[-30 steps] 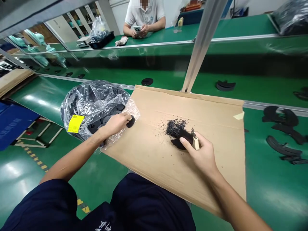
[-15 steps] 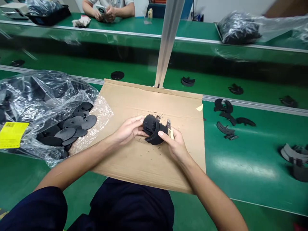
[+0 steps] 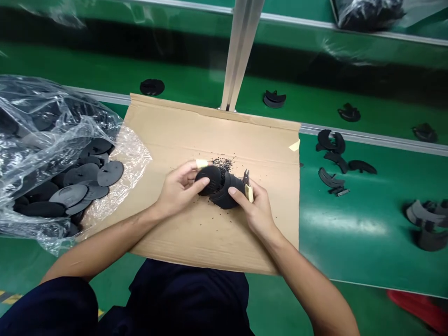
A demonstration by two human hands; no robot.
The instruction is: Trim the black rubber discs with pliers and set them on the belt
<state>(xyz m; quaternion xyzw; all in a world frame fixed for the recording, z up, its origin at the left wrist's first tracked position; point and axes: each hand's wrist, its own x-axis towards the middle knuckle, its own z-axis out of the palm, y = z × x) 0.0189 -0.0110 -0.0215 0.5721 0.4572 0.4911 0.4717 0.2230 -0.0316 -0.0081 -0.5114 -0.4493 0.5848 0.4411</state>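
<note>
Black disc point(image 3: 213, 175) has moved from the bag point(image 3: 66, 112) over to the curved part point(image 3: 224, 198) above the cardboard point(image 3: 168, 121); left hand point(image 3: 177, 186) pinches the disc, right hand point(image 3: 259, 207) grips the curved part and cutters point(image 3: 248, 191). Black crumbs point(image 3: 222, 163) are already piled behind; can't tell if the pair is joined. Loose discs point(image 3: 80, 174) remain in the bag.

disc point(image 3: 214, 175): in left hand point(image 3: 178, 187), over cardboard point(image 3: 210, 245) | bag point(image 3: 42, 93): at cardboard's left | loose parts point(image 3: 336, 160): right

The short sleeve point(image 3: 56, 305) looks navy, and a pale band point(image 3: 202, 163) rings one left finger point(image 3: 190, 166).
</note>
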